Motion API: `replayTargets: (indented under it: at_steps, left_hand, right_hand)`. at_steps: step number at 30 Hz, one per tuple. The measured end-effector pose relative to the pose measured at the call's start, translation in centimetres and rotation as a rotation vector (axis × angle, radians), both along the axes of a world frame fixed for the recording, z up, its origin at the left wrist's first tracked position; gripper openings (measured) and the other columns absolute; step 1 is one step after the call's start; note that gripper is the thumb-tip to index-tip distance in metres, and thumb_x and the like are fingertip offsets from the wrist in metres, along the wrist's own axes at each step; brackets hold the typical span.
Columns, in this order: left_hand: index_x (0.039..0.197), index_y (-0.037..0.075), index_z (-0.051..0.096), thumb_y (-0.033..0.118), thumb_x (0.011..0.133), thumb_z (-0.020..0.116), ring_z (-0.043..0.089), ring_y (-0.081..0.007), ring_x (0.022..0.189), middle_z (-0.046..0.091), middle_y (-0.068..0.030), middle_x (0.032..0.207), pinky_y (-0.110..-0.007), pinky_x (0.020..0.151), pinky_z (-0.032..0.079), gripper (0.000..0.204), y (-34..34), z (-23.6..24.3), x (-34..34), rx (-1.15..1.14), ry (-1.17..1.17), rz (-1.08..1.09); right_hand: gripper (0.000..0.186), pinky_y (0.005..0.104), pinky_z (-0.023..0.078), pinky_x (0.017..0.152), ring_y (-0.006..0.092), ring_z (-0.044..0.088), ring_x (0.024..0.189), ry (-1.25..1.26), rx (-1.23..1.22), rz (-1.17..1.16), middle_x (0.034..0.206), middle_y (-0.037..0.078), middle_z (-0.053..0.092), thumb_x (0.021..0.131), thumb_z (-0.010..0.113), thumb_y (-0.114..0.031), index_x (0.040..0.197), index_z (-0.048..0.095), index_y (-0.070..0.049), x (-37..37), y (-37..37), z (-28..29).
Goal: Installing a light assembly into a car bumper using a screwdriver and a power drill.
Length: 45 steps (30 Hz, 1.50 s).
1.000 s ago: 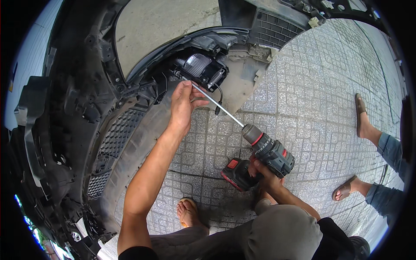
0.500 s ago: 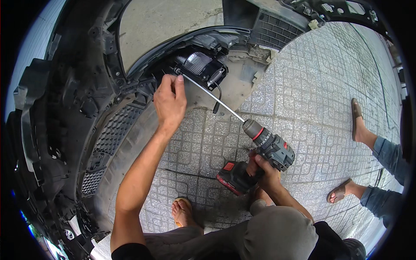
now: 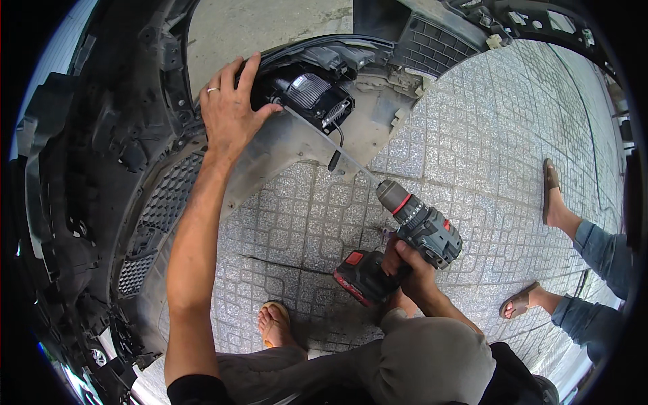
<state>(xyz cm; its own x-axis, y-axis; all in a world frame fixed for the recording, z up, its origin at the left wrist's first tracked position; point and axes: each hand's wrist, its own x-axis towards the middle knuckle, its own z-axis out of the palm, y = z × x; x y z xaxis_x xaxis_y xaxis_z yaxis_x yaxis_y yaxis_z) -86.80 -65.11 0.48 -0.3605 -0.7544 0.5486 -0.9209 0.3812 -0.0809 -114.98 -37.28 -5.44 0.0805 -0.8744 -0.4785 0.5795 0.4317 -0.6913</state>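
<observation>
My right hand (image 3: pixel 413 268) is wrapped round the grip of a grey and black cordless drill (image 3: pixel 426 229) with a red ring. From its chuck a long thin driver bit (image 3: pixel 331 143) reaches up and left to the mount of a black finned lamp unit (image 3: pixel 310 92). The bit looks blurred along its length. My left hand (image 3: pixel 229 115) lies open with fingers spread on the edge of a black car bumper (image 3: pixel 283 52). Its thumb points at the far end of the bit; whether they touch I cannot tell. The screw head there is hidden.
A short black cable (image 3: pixel 335 159) hangs from the lamp unit. Honeycomb grille mesh (image 3: pixel 169 192) runs along the bumper on the left. Patterned paving tiles (image 3: pixel 486 135) lie below. At the right stands another person in jeans (image 3: pixel 594 260) and brown sandals (image 3: pixel 520 302).
My left hand has let go of the bit, opened, and moved up and left onto the bumper edge. The drill stays nearly in place, and the bit now looks blurred.
</observation>
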Motion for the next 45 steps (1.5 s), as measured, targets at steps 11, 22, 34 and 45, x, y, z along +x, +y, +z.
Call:
replayTargets:
  at_steps: [11, 22, 34, 45]
  left_hand:
    - [0.150, 0.020, 0.041, 0.036, 0.063, 0.090, 0.046, -0.0308, 0.129, 0.050, -0.0102, 0.139, -0.049, 0.106, 0.034, 0.102, 1.1, -1.1, 0.1, -0.069, 0.012, -0.039]
    - [0.120, 0.005, 0.059, 0.028, 0.103, 0.057, 0.059, -0.0142, 0.096, 0.063, -0.0050, 0.106, -0.032, 0.076, 0.052, 0.029, 6.5, -10.3, -3.5, 0.837, 1.666, 0.158]
    - [0.114, 0.007, 0.065, 0.020, 0.098, 0.065, 0.061, -0.0089, 0.085, 0.068, -0.0007, 0.098, -0.026, 0.070, 0.050, 0.020, 4.7, -9.4, -4.1, 0.902, 1.916, 0.073]
    - [0.111, 0.009, 0.062, 0.014, 0.097, 0.062, 0.059, -0.0084, 0.079, 0.065, 0.0008, 0.094, -0.025, 0.066, 0.047, 0.014, 4.5, -9.1, -5.1, 0.848, 1.938, 0.163]
  right_hand:
    - [0.035, 0.0297, 0.038, 0.058, 0.0121, 0.043, 0.060, -0.060, -0.019, 0.013, 0.070, 0.001, 0.046, 0.090, 0.068, -0.028, 0.111, 0.055, -0.003, -0.9, 1.0, -1.5]
    - [0.021, 0.0283, 0.044, 0.058, 0.0118, 0.055, 0.062, 0.216, -0.074, 0.008, 0.074, 0.002, 0.058, 0.091, 0.067, -0.016, 0.104, 0.061, -0.001, 0.5, 2.0, -3.9]
    - [0.027, 0.0315, 0.042, 0.060, 0.0138, 0.048, 0.061, 0.108, -0.075, -0.002, 0.071, 0.003, 0.049, 0.092, 0.061, -0.019, 0.111, 0.054, -0.001, 0.9, 1.4, -5.2]
    - [0.034, 0.0312, 0.036, 0.057, 0.0136, 0.041, 0.057, -0.322, 0.228, -0.031, 0.066, 0.000, 0.041, 0.089, 0.066, -0.035, 0.103, 0.057, -0.005, 0.1, -0.2, -1.8]
